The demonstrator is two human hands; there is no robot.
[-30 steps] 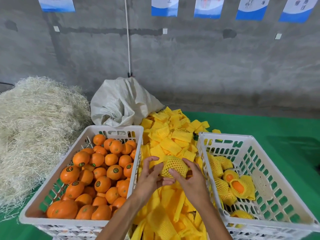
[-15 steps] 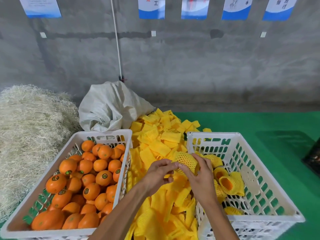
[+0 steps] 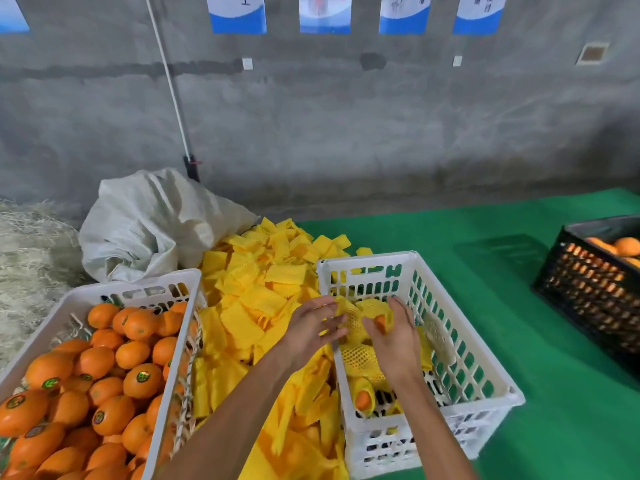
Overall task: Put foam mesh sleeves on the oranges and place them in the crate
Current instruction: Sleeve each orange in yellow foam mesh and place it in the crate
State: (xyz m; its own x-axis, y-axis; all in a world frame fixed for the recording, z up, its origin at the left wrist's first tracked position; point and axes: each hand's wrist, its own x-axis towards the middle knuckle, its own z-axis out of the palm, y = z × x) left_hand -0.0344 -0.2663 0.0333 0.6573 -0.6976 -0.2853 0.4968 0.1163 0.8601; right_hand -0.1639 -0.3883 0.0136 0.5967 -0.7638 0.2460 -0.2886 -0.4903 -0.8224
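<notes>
Both hands met over the left rim of the white crate [image 3: 415, 271] on the right. The right hand [image 3: 394, 336] had its fingers curled around a sleeved orange [image 3: 367, 318], a patch of bare peel showing at the open end of the yellow foam mesh sleeve. The left hand [image 3: 311, 325] lay just beside it, fingers spread and loose, their tips touching the mesh without clasping it. The orange was held above the crate's inside, over other sleeved oranges [image 3: 362, 362] that lay on its bottom. Between the two white crates spread a pile of flat yellow sleeves [image 3: 256, 299]. The left crate [image 3: 145, 284] was full of bare oranges [image 3: 104, 382] with stickers. A pale sack [image 3: 149, 220] slumped behind the pile, straw [image 3: 27, 251] lay to the far left, and a black crate [image 3: 588, 289] with fruit stood well apart on the green surface [image 3: 519, 327].
</notes>
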